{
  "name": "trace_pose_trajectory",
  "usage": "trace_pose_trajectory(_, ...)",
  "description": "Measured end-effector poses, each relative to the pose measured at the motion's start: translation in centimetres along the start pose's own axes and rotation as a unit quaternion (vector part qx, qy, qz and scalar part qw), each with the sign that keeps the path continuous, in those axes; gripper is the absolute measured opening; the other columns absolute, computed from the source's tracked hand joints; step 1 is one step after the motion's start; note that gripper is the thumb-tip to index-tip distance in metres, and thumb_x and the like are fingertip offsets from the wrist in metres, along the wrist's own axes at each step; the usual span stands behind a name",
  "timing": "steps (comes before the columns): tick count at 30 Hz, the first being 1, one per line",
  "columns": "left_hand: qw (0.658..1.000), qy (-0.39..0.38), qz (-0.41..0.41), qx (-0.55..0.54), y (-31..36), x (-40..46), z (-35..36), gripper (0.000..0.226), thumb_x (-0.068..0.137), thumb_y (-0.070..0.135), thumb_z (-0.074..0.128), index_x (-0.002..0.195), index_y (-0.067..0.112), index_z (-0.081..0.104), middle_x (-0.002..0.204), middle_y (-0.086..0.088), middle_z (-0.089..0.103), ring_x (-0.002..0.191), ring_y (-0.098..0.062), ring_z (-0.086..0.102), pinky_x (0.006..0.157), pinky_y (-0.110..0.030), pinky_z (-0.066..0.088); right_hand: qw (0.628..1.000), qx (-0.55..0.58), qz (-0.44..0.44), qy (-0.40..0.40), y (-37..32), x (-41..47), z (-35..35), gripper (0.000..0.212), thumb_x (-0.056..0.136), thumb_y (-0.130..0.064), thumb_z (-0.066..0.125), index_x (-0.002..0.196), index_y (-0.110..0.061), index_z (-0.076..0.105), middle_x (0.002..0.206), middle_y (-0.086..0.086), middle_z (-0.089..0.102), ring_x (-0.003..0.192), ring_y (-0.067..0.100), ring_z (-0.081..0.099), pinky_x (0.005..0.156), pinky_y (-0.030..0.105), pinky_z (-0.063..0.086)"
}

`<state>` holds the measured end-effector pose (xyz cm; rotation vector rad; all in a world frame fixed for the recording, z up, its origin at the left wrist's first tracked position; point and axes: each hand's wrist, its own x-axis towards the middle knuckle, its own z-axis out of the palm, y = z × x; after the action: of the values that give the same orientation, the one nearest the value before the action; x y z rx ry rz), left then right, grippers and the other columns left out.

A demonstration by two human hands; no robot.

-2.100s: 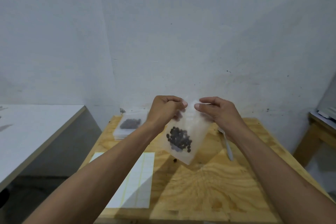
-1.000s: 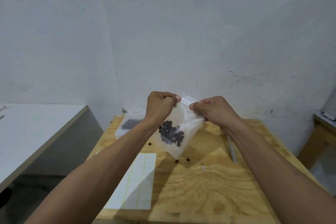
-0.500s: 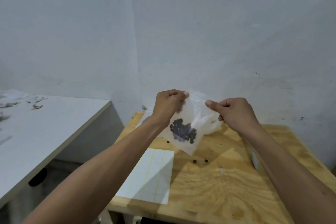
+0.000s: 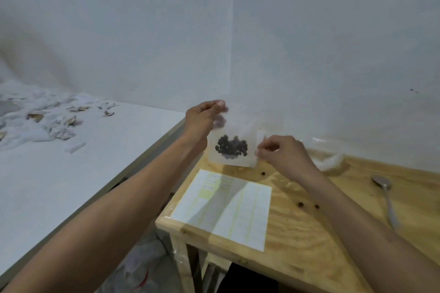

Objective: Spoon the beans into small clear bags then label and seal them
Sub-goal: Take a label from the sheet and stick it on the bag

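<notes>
A small clear bag [image 4: 232, 147] already filled with dark beans [image 4: 231, 147] is held above the counter [image 4: 333, 233], pinched by the left hand [image 4: 202, 118] and right hand [image 4: 282, 152]; labelling from the label sheet [image 4: 228, 207] seemingly remains.

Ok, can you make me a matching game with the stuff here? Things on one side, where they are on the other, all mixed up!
Things:
1. bag
2. spoon
3. label sheet
4. loose beans

Places:
A. flat at the near left corner of the wooden table
B. scattered on the bare wood between the sheet and the spoon
C. held up in the air, left hand at its top, right hand at its side
D. lying on the right part of the table

Pairs: 1-C, 2-D, 3-A, 4-B
</notes>
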<state>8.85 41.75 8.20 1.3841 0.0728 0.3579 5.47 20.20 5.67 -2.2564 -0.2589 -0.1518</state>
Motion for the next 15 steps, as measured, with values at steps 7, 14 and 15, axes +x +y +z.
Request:
trace_pose_trajectory(7,0.997,0.067,-0.021,-0.043,-1.9,0.3,-3.9,0.011,0.094,0.019,0.075,0.1,0.01,0.075,0.085,0.002,0.077,0.066,-0.015,0.064,0.071,-0.028,0.059,0.978,-0.145,-0.009,-0.152,1.2,-0.1,8.2,0.019,0.094,-0.018,0.06,0.097,-0.017,0.079,0.084,-0.004,0.072,0.07,0.019,0.061,0.056,0.027,0.041)
trace_pose_trajectory(14,0.991,0.116,-0.02,-0.064,-2.3,1.4,-7.3,0.015,0.094,0.017,0.074,0.105,0.006,0.075,0.086,0.0,0.077,0.068,-0.016,0.063,0.075,-0.031,0.058,0.972,-0.187,-0.017,-0.138,1.2,0.2,10.3,0.024,0.093,-0.019,0.057,0.091,-0.024,0.08,0.086,-0.003,0.075,0.075,0.019,0.065,0.061,0.028,0.043)
trace_pose_trajectory(15,0.991,0.116,-0.023,-0.065,-2.4,1.5,-7.6,0.017,0.094,0.018,0.074,0.105,0.006,0.075,0.086,0.0,0.077,0.068,-0.017,0.063,0.075,-0.03,0.058,0.972,-0.195,-0.015,-0.128,1.4,0.2,10.5,0.026,0.09,-0.017,0.056,0.073,-0.019,0.075,0.072,0.0,0.07,0.065,0.019,0.06,0.057,0.028,0.039)
